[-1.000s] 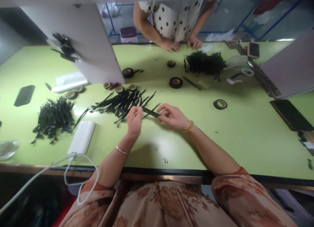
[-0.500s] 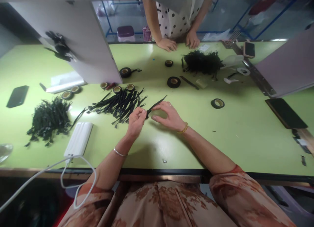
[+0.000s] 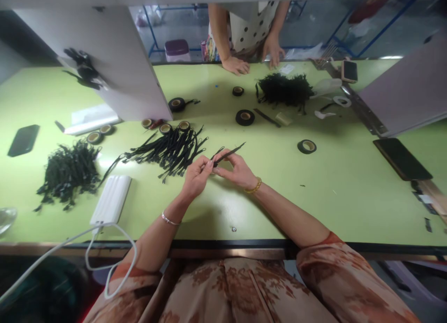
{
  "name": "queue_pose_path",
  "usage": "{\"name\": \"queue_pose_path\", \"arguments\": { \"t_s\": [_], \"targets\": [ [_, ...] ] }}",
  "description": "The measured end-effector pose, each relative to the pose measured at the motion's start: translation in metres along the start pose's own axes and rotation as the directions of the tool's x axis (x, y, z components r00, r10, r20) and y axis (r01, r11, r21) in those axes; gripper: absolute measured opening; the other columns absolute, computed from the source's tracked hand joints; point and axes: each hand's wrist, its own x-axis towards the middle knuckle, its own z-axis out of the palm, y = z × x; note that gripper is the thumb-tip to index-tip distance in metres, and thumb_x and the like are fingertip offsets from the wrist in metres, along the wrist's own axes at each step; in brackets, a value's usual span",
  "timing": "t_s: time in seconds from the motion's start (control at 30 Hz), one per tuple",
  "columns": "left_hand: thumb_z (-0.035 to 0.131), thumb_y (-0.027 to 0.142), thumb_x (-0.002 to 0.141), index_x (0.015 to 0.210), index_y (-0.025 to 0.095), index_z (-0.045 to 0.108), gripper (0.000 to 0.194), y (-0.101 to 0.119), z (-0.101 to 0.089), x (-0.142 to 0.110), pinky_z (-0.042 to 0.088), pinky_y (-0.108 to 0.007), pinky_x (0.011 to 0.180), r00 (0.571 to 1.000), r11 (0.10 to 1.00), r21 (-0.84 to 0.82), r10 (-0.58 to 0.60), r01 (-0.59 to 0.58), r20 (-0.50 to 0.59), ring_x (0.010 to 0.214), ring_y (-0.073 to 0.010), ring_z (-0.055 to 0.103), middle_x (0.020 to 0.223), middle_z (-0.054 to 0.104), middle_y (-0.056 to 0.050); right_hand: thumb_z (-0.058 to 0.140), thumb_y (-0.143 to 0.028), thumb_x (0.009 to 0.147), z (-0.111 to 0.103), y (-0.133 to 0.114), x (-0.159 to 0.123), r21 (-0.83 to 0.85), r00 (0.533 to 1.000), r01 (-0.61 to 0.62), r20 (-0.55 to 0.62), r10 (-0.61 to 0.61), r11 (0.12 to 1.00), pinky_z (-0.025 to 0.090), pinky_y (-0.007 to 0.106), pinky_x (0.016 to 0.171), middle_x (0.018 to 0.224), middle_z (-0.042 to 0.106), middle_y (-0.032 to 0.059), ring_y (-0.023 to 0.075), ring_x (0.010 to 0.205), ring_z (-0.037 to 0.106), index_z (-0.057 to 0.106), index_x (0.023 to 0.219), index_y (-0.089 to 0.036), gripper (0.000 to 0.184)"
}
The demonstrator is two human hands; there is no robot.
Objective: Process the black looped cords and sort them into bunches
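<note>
Evidently, the left hand (image 3: 196,178) is pinching a slim black cable (image 3: 231,152) at the fingertips, and the right hand (image 3: 240,172) is holding it just beside that pinch. A pile of black cables (image 3: 171,146) is lying beyond the left hand. Handling this well probably means both grips are pressing firmly, close together, with the free end pointing clear of the pile.
</note>
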Motion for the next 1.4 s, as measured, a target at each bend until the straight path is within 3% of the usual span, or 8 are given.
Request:
{"name": "queue_pose_path", "arguments": {
  "t_s": [0.17,0.43,0.63,0.73,0.9,1.07,1.3,1.4],
  "targets": [
    [0.053,0.048,0.087,0.067,0.019,0.050,0.036,0.000,-0.001,0.000,0.031,-0.025,0.054,0.999,0.992,0.111,0.052,-0.053,0.005,0.054,-0.0100,0.036,0.057,0.042,0.004,0.072,-0.044,0.076,-0.003,0.004,0.000,-0.033,0.994,0.113,-0.001,-0.113,0.993,0.042,0.044,0.098,0.112,0.061,0.0090,0.0235,0.108,0.055,0.063,0.096,-0.021,0.031],
    [0.050,0.047,0.089,0.068,0.019,0.047,0.035,-0.004,-0.003,-0.001,0.026,-0.025,0.051,0.999,0.992,0.120,0.025,-0.029,0.034,0.051,-0.0097,0.030,0.055,0.034,0.006,0.066,-0.044,0.082,-0.002,0.001,-0.001,0.147,0.994,-0.052,0.099,0.037,0.988,0.048,0.031,0.075,0.076,0.059,0.0003,0.0137,0.073,0.056,0.058,0.082,-0.019,0.027],
    [0.051,0.031,0.089,0.090,0.021,0.050,0.011,-0.005,-0.004,-0.003,0.032,-0.023,0.050,0.994,0.984,0.146,0.101,-0.104,0.032,0.049,-0.0090,0.037,0.060,0.045,0.006,0.065,-0.049,0.083,-0.005,-0.004,0.000,0.188,0.996,-0.068,0.074,0.055,0.980,0.049,0.028,0.066,0.069,0.058,-0.0005,0.0121,0.065,0.055,0.057,0.082,-0.019,0.031],
    [0.051,0.023,0.089,0.089,0.019,0.053,0.005,-0.005,-0.001,-0.003,0.041,-0.024,0.059,0.954,0.897,0.358,0.295,-0.259,-0.047,0.061,-0.0108,0.051,0.072,0.057,0.001,0.065,-0.051,0.083,-0.006,-0.005,0.000,0.201,0.995,-0.091,0.068,0.079,0.975,0.049,0.028,0.064,0.067,0.059,-0.0005,0.0120,0.061,0.056,0.055,0.081,-0.019,0.033],
    [0.050,0.019,0.090,0.088,0.018,0.060,0.009,-0.006,0.000,-0.001,0.049,-0.031,0.080,0.839,0.697,0.562,0.543,-0.445,-0.009,0.094,-0.0174,0.061,0.100,0.064,-0.009,0.067,-0.053,0.079,-0.009,-0.006,0.001,0.084,0.996,-0.085,-0.034,0.088,0.993,0.048,0.028,0.066,0.070,0.059,0.0002,0.0123,0.064,0.054,0.056,0.076,-0.019,0.037],
    [0.057,0.023,0.089,0.093,0.018,0.062,0.009,-0.010,0.000,-0.004,0.049,-0.028,0.071,0.811,0.597,0.677,0.586,-0.430,-0.002,0.078,-0.0164,0.062,0.083,0.066,-0.006,0.066,-0.053,0.080,-0.014,-0.007,0.001,0.100,0.992,-0.126,-0.011,0.128,0.987,0.047,0.027,0.061,0.067,0.058,-0.0009,0.0114,0.060,0.053,0.052,0.073,-0.019,0.037],
    [0.059,0.020,0.086,0.086,0.021,0.068,0.009,-0.011,-0.001,-0.007,0.041,-0.028,0.062,0.698,0.396,0.789,0.713,-0.470,0.058,0.063,-0.0147,0.058,0.074,0.068,-0.005,0.067,-0.052,0.079,-0.011,-0.007,-0.001,0.098,0.987,-0.163,0.025,0.161,0.982,0.047,0.026,0.059,0.066,0.060,-0.0007,0.0113,0.059,0.056,0.053,0.073,-0.018,0.037],
    [0.058,0.022,0.086,0.081,0.022,0.070,0.013,-0.009,-0.001,-0.009,0.039,-0.030,0.062,0.730,0.410,0.808,0.682,-0.423,0.037,0.064,-0.0163,0.057,0.077,0.070,-0.006,0.066,-0.050,0.080,-0.009,-0.009,-0.002,0.084,0.987,-0.162,0.018,0.161,0.983,0.046,0.025,0.054,0.064,0.057,-0.0015,0.0105,0.057,0.052,0.053,0.072,-0.019,0.035]
  ]
}}
